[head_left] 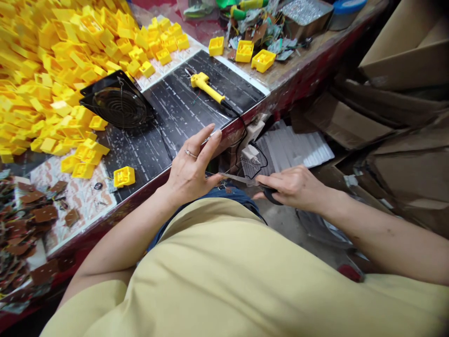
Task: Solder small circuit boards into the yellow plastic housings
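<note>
On the black mat (182,112), unreadable print

Cluttered workbench (280,89) beside cardboard boxes (403,51)

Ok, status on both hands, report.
Right hand gripping scissors, blades toward left hand. Left fingers spread, thumb by blade tip. Yellow soldering iron idle on bench mat.

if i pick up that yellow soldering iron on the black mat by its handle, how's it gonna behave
The soldering iron looks stiff and probably light. Its black cord trails over the table edge, so it may tug back. Lying flat, it seems unlikely to roll far.
</note>
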Demonstrator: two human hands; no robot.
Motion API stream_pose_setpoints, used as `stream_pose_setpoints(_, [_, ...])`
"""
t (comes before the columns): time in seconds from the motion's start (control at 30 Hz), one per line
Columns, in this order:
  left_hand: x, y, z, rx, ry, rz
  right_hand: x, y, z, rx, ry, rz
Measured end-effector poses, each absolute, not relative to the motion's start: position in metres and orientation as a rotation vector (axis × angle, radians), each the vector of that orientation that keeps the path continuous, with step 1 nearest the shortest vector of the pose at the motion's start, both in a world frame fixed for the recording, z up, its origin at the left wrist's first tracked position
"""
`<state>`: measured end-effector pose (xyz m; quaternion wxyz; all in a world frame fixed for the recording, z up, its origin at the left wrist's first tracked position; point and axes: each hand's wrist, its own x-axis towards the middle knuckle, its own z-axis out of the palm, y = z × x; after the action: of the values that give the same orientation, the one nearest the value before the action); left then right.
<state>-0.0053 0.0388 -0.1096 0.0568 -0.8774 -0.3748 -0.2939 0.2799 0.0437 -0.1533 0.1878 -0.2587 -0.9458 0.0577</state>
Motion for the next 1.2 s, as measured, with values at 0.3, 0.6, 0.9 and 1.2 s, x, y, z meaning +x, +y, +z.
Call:
stream_pose_setpoints(0.3, [-0.006, 0.034, -0.112, -2.597, -1.355, -1.137, 0.275, 0.046, -0.152, -0.904, -2.442, 0.314])
stream_pose_setpoints(0.6, [0.004, 0.026, -0.109, -2.776, -1.495, -1.252, 0.263, 0.039, -0.149, -0.873, -2.521, 0.249])
stream_pose_setpoints(0.9, [0.002, 0.024, -0.113, -2.606, -1.316, -1.154, 0.268, 0.047, -0.144, -0.866, -2.581, 0.150])
stream_pose_setpoints(1.2, [-0.003, 0.027, -0.115, -2.465, -1.219, -1.069, 0.271, 0.054, -0.129, -0.854, -2.751, 0.046])
